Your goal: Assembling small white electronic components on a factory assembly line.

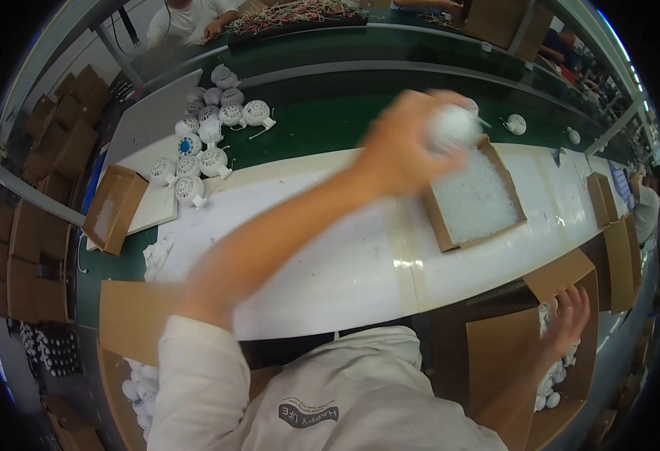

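Observation:
My left hand (pixel 401 146) is stretched out across the worktable, its fingers closed around a white ball-shaped unit (pixel 454 129). Motion blurs both the hand and the unit. They are above the far side of a shallow cardboard tray (pixel 450 225) of small clear pieces (pixel 474 199). Low on the right, my right hand (pixel 569 319) reaches over an open cardboard box (pixel 502 349). Its fingers look apart, with nothing visible in them. White round units (pixel 551 387) lie inside this box, partly hidden by the hand and flap.
White units with slotted grilles (pixel 213 160) cluster at the left of the white tabletop (pixel 330 248). Beyond runs a green conveyor belt (pixel 307 113), carrying another unit (pixel 516 124). A small cardboard tray (pixel 116 207) and a box flap (pixel 138 319) flank the left. A co-worker (pixel 191 22) sits across.

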`<state>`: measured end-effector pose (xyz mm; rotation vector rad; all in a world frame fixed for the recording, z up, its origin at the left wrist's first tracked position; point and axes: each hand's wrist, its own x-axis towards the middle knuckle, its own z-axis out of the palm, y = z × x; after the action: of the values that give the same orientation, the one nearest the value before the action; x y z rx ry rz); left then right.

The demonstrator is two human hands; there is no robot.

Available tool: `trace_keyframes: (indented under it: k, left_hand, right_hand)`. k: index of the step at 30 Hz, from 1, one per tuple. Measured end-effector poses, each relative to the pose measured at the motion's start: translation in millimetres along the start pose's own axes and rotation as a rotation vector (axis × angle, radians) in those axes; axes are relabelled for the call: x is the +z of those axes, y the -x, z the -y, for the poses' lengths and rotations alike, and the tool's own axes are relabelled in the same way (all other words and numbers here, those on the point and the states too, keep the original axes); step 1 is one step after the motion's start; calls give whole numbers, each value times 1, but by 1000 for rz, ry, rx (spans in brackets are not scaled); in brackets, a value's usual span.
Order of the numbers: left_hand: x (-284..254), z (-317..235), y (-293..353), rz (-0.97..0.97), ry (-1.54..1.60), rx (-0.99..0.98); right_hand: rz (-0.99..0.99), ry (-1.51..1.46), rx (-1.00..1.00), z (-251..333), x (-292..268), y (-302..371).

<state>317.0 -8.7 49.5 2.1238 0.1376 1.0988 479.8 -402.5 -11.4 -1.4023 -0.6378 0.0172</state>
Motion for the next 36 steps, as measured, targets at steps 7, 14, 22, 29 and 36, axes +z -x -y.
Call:
trace_keyframes:
  k: [7,14,22,29,36]
  left_hand:
    - [206,-148,42,250,283,484]
    - [331,-202,72,418,244,645]
    - [209,-80,28,587,-192,1020]
    - [-82,103,-25,550,-795,241]
    - [-352,250,4,200,-1081,-664]
  right_hand:
    - [-203,-840,135,27,67,27]
    - [-642,-624,55,13,-96,65]
    - [-640,693,76,-32,-174,95]
    - [-330,810,-254,-7,-53,8]
    - [988,568,-579,43,237,-124]
